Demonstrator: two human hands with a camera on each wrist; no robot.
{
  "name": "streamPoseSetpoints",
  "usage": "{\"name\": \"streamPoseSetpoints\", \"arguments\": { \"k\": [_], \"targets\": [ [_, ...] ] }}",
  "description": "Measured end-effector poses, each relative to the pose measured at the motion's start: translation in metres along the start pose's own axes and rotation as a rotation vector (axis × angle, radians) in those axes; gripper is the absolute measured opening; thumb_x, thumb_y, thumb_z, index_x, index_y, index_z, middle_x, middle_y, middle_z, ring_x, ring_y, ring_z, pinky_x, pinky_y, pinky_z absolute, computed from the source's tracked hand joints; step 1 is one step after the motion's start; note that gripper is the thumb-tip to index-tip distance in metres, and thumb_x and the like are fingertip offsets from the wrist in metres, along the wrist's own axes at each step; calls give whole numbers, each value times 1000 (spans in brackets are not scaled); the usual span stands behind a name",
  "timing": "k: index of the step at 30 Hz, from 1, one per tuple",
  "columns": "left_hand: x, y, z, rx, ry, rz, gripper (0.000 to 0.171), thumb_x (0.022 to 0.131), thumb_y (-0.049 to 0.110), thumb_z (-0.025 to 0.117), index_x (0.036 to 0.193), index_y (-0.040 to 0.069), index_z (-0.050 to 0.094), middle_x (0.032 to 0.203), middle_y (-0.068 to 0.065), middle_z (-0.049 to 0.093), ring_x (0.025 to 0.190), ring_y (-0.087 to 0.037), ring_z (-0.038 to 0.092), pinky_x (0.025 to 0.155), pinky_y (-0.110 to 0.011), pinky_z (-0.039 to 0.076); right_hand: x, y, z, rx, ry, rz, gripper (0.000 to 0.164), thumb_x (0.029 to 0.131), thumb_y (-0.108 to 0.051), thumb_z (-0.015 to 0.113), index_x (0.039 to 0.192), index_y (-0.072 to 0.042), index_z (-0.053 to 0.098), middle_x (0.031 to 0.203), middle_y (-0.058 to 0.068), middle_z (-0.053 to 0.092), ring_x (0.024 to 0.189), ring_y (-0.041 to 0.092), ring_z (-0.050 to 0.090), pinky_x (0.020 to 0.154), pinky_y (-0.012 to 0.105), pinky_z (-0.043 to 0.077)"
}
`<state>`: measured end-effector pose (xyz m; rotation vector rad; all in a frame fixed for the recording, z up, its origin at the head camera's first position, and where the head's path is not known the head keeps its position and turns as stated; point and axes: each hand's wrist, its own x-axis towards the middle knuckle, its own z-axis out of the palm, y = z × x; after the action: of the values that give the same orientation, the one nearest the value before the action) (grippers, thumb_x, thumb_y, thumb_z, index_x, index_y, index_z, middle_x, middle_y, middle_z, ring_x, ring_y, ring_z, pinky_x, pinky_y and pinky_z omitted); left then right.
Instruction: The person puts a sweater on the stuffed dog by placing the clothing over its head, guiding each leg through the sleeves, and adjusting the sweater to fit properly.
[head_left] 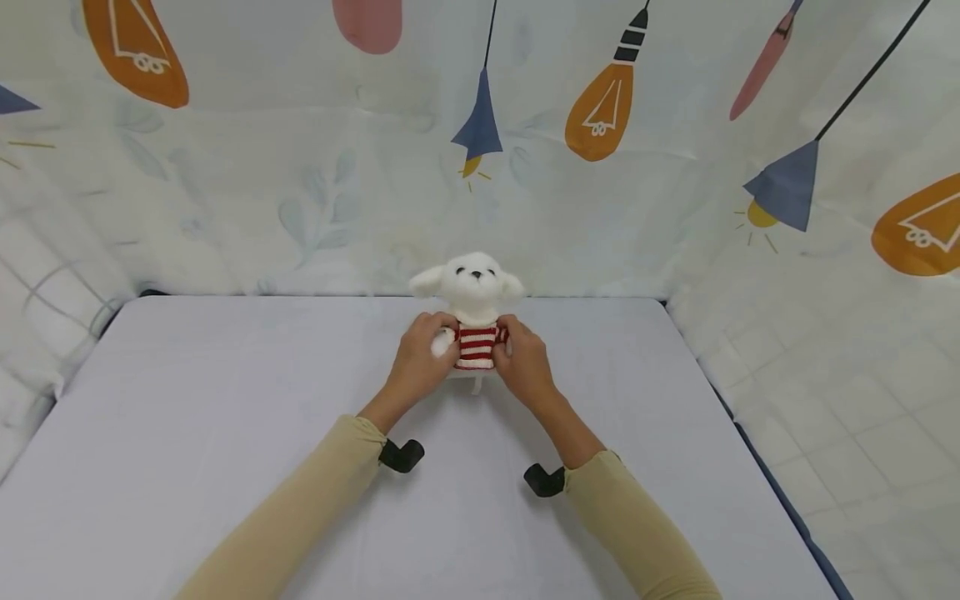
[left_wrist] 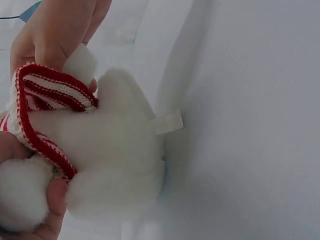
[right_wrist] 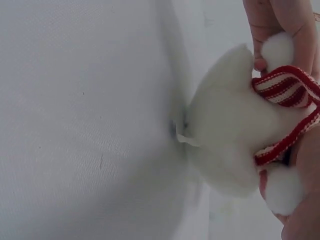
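A white plush dog with floppy ears and a dark nose faces me near the far edge of the table. It wears a knitted red-and-white striped sweater. My left hand pinches the arm and sleeve on the toy's left side as I see it. The opposite sleeve is pinched by my right hand. In the left wrist view, a fluffy white paw sticks out between the fingers. The plush body shows below the sweater's hem, with a small white tag at its underside.
A white-covered table spreads under my arms. Behind it hangs a pale curtain printed with lamps and bulbs. Black wrist mounts stick out from both beige sleeves.
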<state>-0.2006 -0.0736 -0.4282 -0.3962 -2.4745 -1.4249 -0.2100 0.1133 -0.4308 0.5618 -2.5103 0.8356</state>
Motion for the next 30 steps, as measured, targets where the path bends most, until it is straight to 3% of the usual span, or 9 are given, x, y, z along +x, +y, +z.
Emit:
{"name": "streamPoseSetpoints", "arguments": {
  "k": [3, 6, 12, 17, 23, 30],
  "targets": [
    [-3, 0, 1, -11, 22, -5, 19, 82, 4, 66, 95, 8, 54, 99, -11, 53, 91, -26, 53, 80, -41, 47, 0, 0, 0, 1, 6, -3, 24, 84, 6, 55, 107, -1, 57, 86, 11, 64, 70, 17, 54, 61, 26, 48],
    [-5, 2, 1, -14, 51, -12, 20, 81, 4, 66, 89, 7, 48, 96, -10, 51, 89, -25, 52, 76, -39, 46, 0, -1, -1, 28, -19, 24, 24, 85, 4, 54, 109, -1, 55, 88, 11, 63, 73, 18, 54, 63, 26, 48],
    [-4, 4, 1, 52, 75, -3, 24, 83, 9, 71, 101, 10, 55, 102, -11, 53, 95, -28, 55, 84, -47, 49, 1, -5, -3, 79, -65, 86, 32, 87, -5, 60, 118, -2, 51, 112, 13, 64, 100, 22, 62, 85, 38, 54],
    [-2, 2, 1, 91, 89, 26, 25, 83, 7, 70, 105, 11, 60, 102, -13, 55, 95, -30, 58, 83, -48, 51, 2, -6, -1, 63, -73, 113, 32, 89, -11, 65, 116, -4, 50, 111, 12, 63, 103, 23, 62, 87, 40, 53],
    [-1, -1, -2, 40, 66, 25, 29, 80, -1, 63, 106, 10, 64, 100, -13, 54, 91, -29, 58, 79, -45, 51, 3, -7, -1, 61, -84, 127, 27, 90, -13, 64, 114, -7, 52, 109, 8, 64, 99, 19, 61, 84, 37, 53],
    [-1, -4, -10, -76, 0, -48, 27, 83, -3, 60, 107, 8, 66, 105, -14, 53, 100, -30, 54, 86, -45, 46, 3, -5, -6, 97, -192, 105, 28, 94, -15, 59, 120, -8, 49, 116, 7, 61, 104, 18, 58, 90, 37, 51]
  ]
}}
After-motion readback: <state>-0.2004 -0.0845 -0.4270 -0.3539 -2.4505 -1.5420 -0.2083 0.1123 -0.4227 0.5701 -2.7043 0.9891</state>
